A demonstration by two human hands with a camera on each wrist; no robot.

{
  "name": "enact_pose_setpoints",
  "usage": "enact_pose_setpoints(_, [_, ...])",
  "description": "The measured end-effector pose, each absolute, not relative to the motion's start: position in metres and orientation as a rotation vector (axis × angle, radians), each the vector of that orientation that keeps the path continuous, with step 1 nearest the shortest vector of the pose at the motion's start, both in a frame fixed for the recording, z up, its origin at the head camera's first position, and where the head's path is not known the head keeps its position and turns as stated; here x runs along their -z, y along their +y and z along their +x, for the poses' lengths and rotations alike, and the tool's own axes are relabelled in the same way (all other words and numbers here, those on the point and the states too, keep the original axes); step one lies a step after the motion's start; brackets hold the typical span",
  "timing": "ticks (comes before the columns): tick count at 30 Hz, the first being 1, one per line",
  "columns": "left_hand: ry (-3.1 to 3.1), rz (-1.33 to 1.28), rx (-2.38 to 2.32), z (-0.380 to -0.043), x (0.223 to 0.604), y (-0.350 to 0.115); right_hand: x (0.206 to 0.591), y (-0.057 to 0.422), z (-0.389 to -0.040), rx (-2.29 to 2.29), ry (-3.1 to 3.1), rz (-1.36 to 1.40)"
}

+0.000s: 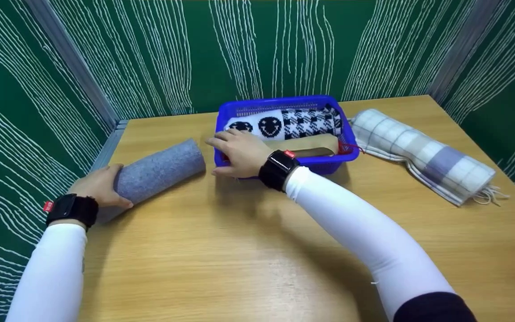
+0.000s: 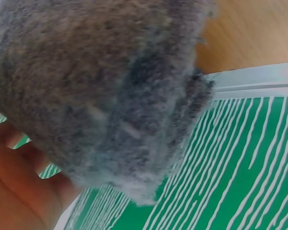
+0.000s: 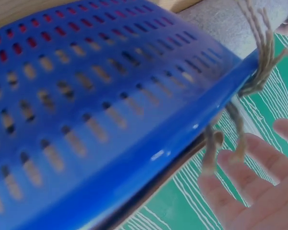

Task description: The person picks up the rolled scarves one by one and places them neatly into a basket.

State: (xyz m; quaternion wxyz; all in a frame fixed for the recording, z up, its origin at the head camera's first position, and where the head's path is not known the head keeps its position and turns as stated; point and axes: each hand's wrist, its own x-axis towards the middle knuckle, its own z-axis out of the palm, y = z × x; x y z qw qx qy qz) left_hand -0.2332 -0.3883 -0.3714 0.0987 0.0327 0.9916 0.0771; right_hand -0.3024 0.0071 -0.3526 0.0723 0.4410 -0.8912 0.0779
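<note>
My left hand (image 1: 99,188) grips the near end of a grey cloth roll (image 1: 163,167), which lies slanted on the left of the table. In the left wrist view the roll (image 2: 86,96) fills much of the frame, with fingers behind it. A blue plastic basket (image 1: 320,167) stands at the back middle. My right hand (image 1: 242,154) is over its left front corner, fingers spread and holding nothing. Inside lie a black-and-white patterned knit roll (image 1: 306,124) and a beige roll (image 1: 315,142), partly hidden by that hand. Beige tassels (image 3: 265,57) hang over the rim near my right fingers.
A plaid roll (image 1: 418,143) in white, grey and purple lies right of the basket, its fringe toward the table's right edge. Red threads (image 1: 350,146) stick out at the basket's right end. Green walls (image 1: 284,53) with white lines enclose the table's (image 1: 221,259) back and sides.
</note>
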Motion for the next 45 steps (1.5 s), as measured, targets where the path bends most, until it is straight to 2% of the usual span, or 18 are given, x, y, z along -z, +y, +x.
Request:
enact_pose_setpoints(17, [2.862, 0.004, -0.238, -0.233, 0.382, -0.388, 0.356, -0.014, -0.296, -0.239, -2.669, 1.391])
enact_pose_setpoints(45, [2.919, 0.142, -0.265, -0.229, 0.385, -0.393, 0.368, -0.043, -0.286, -0.261, -2.672, 1.473])
